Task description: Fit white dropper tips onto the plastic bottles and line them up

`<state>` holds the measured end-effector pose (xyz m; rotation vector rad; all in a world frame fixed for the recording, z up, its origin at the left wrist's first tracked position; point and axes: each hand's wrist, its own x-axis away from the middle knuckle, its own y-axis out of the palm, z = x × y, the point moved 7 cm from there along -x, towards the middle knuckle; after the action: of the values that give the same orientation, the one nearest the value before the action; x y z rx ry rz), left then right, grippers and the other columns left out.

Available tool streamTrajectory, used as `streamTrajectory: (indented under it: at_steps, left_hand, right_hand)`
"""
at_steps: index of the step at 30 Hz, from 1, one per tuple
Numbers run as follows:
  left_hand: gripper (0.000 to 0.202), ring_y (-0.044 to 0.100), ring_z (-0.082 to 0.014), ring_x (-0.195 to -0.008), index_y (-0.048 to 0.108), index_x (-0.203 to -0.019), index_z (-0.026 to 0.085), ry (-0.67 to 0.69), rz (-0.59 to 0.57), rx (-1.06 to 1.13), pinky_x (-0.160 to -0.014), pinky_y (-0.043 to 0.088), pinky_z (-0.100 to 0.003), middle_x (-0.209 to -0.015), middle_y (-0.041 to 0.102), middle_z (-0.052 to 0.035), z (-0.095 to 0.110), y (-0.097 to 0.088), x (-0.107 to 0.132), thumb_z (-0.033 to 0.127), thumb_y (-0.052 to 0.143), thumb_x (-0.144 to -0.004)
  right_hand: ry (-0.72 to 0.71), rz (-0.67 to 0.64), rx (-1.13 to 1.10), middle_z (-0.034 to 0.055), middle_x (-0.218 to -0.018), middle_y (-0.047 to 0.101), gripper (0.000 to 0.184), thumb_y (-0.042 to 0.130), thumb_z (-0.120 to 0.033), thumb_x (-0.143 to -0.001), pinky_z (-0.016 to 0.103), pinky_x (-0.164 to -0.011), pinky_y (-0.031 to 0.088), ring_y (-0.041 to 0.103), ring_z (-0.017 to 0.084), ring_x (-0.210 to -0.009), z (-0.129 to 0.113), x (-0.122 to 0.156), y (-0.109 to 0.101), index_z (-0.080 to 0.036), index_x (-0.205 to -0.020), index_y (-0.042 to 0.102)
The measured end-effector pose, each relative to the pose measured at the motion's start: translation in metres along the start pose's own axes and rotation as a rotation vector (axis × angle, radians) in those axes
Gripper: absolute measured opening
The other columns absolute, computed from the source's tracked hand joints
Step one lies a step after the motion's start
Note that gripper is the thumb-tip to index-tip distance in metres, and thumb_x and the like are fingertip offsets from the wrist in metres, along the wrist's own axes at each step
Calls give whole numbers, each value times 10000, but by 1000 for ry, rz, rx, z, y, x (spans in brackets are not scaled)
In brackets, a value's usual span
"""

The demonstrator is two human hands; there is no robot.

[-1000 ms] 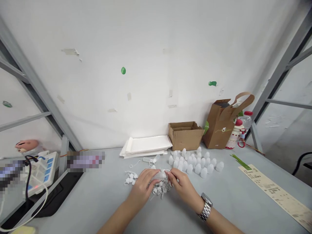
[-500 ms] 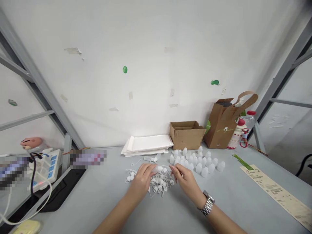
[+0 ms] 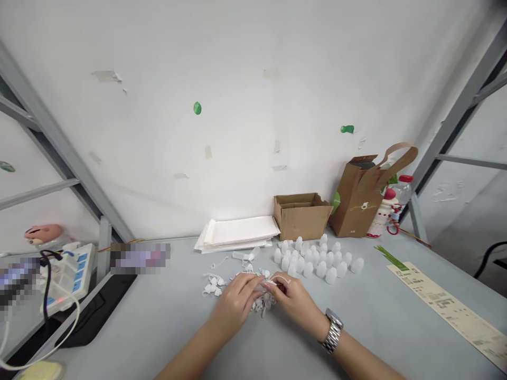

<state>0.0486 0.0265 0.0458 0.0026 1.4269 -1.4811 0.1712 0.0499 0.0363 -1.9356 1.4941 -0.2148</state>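
Observation:
Over a pile of small white plastic pieces with thin loops [image 3: 264, 305], my two hands meet at the fingertips. My left hand [image 3: 236, 296] is closed in a pinch on a small white plastic piece, mostly hidden by the fingers. From the other side, my right hand [image 3: 292, 296] pinches the same spot, with a thin white strap [image 3: 280, 277] arching over its fingers. More white pieces [image 3: 214, 285] lie loose left of the pile. Several translucent white domed caps [image 3: 308, 269] stand upright in a group beyond my right hand.
White padded envelopes [image 3: 241, 232] and a cardboard box [image 3: 303, 219] stand by the wall. To the right are a brown paper bag [image 3: 356, 200], bottles [image 3: 384, 214] and a long paper slip [image 3: 439, 303]. A power strip [image 3: 77, 279] with cables lies left, beside a black mat [image 3: 97, 311].
My right hand has moved left to meet my left hand, closing the gap between them. The white piece in my left hand is now mostly covered by fingers. The view has shifted slightly.

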Motion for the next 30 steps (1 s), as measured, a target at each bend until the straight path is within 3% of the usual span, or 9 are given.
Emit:
streamTrajectory:
  at_steps: [6,13,22,30]
  left_hand:
    - [292,571,-193,-919,517,-1150,189,-5,-10,20,-789,513,-357,-977,624,-92,-1,-1,0,216,473,-863]
    - [286,593,-185,-872,530,-1138,203,-34,8,43,-742,530,-334,-940,634,-87,-3,-3,-1,175,413,-879]
    - [269,586,-186,-863,551,-1103,186,-43,4,7,-728,531,-329,-916,629,-85,-3,-7,-2,178,407,-876]
    - [264,595,-184,-850,551,-1112,191,-30,46,-49,-726,526,-335,-921,643,-81,-3,-6,-2,219,450,-870]
  right_hand:
    - [24,12,30,-24,-573,485,390,348,-375,-918,229,-531,358,457,125,-542,2,-1,-1,-197,-584,440]
    - [3,17,56,-13,-600,510,360,344,-336,-918,236,-550,367,479,136,-564,1,0,3,-203,-596,435]
    - [-14,-5,9,-6,-702,544,148,446,-270,-873,239,-588,391,499,146,-632,2,1,0,-200,-747,481]
    - [-17,2,30,-15,-638,502,324,355,-334,-921,244,-560,381,471,137,-585,2,-1,1,-198,-646,459]
